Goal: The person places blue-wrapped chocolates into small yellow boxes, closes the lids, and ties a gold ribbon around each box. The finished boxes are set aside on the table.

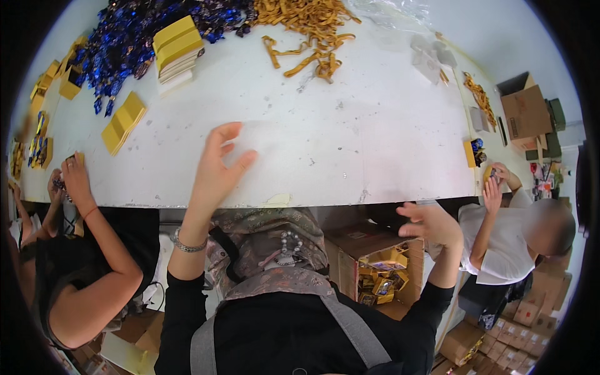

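Observation:
My left hand [221, 161] is over the white table [300, 140], fingers curled apart with nothing between them. My right hand [430, 222] hovers at the table's front edge, above the side of an open cardboard box [344, 253]; its fingers are apart and I see nothing in them. Inside that box lie several small yellow packed boxes [384, 283]. Left of my left hand rests a short stack of folded yellow cartons [124, 123]. Farther back stands a taller stack of flat yellow cartons [178, 44].
Blue foil-wrapped pieces [112, 56] heap at the back left, gold ribbon strips [304, 28] beside them. Clear plastic film [393, 11] lies at the back. Co-workers' hands [77, 183] handle small items at left; another person [501, 234] sits at right. A cardboard box [525, 110] stands far right.

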`<action>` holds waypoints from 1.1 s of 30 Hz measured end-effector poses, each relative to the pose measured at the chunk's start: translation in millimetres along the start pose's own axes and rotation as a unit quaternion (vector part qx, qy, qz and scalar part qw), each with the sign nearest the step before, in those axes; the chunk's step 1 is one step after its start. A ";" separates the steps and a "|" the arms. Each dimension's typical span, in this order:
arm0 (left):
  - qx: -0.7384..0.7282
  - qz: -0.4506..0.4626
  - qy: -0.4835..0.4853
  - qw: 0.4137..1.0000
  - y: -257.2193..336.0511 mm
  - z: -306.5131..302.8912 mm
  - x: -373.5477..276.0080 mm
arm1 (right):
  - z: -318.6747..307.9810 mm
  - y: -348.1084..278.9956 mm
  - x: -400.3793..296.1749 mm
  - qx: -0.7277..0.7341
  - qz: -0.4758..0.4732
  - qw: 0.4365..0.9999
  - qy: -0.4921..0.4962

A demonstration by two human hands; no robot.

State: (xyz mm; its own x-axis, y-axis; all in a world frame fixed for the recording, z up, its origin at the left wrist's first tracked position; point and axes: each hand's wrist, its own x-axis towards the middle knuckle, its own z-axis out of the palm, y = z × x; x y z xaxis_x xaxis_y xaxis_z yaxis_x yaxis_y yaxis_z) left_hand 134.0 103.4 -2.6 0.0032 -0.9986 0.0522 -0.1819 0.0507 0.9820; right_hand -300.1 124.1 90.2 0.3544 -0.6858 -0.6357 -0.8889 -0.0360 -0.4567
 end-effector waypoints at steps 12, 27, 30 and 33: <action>0.396 0.203 -0.014 0.896 -12.0 36.5 5.8 | -180.8 148.0 259.7 0.030 0.134 0.756 0.640; 0.424 0.130 -0.014 0.896 7.3 36.9 7.2 | -72.6 17.6 275.8 -0.053 -0.080 0.800 0.592; 0.414 0.157 -0.005 0.897 3.3 38.0 10.9 | -52.9 -16.0 274.6 -0.051 -0.120 0.809 0.573; 0.410 0.177 0.005 0.894 -3.2 36.7 10.5 | -89.5 -39.1 302.9 -0.036 -0.118 0.782 0.611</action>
State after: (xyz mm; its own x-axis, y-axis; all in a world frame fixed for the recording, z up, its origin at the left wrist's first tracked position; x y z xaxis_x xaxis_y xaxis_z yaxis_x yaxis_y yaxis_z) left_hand 98.5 92.3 -11.8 -0.1889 -0.9212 0.3400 -0.8341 0.3333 0.4396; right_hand -184.0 -147.3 -28.8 0.0079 -0.8356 0.5493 -0.8703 -0.2763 -0.4077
